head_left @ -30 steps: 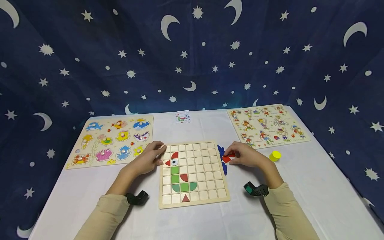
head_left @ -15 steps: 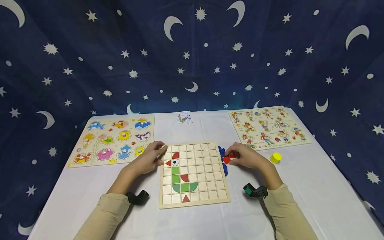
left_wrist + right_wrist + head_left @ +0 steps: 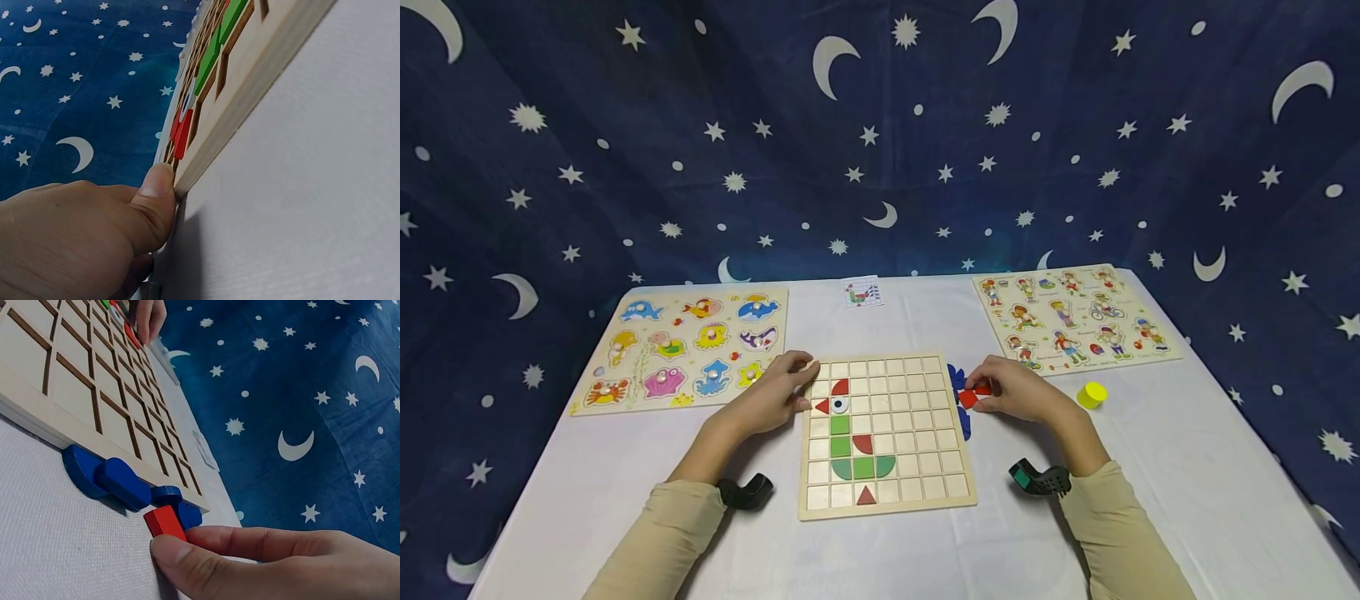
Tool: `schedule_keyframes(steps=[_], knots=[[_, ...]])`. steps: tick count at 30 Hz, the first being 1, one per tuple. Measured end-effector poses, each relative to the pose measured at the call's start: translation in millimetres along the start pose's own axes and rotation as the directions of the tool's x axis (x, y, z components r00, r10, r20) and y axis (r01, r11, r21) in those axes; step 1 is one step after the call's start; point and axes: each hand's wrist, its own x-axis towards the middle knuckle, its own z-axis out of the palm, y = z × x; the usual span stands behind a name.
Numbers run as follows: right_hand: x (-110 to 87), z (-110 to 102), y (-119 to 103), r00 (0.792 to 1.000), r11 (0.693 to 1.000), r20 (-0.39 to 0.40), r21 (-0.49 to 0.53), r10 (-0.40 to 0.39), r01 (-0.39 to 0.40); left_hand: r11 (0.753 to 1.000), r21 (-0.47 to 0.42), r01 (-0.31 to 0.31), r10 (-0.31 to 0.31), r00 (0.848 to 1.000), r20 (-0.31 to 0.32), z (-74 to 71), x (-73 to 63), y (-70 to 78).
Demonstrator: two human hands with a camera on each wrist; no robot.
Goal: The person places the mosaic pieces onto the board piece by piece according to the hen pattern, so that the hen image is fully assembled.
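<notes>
- Pinching an angular red wooden piece [image 3: 164, 519], the right hand [image 3: 1018, 390] has it just beside the right edge of the pale wooden grid board [image 3: 921, 417].
- The left hand [image 3: 771, 398] grips the board's left edge; steady pressure should stop sliding.
- Dark-blue wooden pieces [image 3: 125, 484] line part of the right edge, so lifting over them seems safest; white tablecloth [image 3: 1000, 542] on the near side offers room.

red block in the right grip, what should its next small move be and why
Probably lift the red block over the blue blocks toward a bare cell of the wooden grid board. The right grip has it between thumb and finger, it sits just outside the board's edge, and many cells are unfilled.
</notes>
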Motion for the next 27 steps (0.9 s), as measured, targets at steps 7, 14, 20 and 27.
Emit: schedule_keyframes(steps=[7, 14, 20, 27], knots=[[0.0, -0.4, -2.3, 1.000, 0.999, -0.027, -0.032, -0.010, 0.010, 1.000, 0.002, -0.005, 0.005, 1.000, 0.000, -0.4, 0.2, -0.8], [-2.6, -5.2, -6.7, 0.999, 0.999, -0.045, -0.041, 0.005, -0.007, 1.000, 0.012, -0.019, 0.020, 1.000, -0.009, -0.4, 0.8, -1.1], [-6.5, -11.3, -12.5, 0.997, 0.997, -0.068, -0.062, 0.029, -0.034, 1.000, 0.012, -0.028, 0.028, 0.999, -0.020, -0.9, -0.1, -1.8], [-10.1, -15.3, -32.9, 0.997, 0.993, -0.069, -0.120, 0.015, -0.023, 1.000, 0.017, -0.024, 0.024, 1.000, -0.008, -1.0, 0.3, -0.7]])
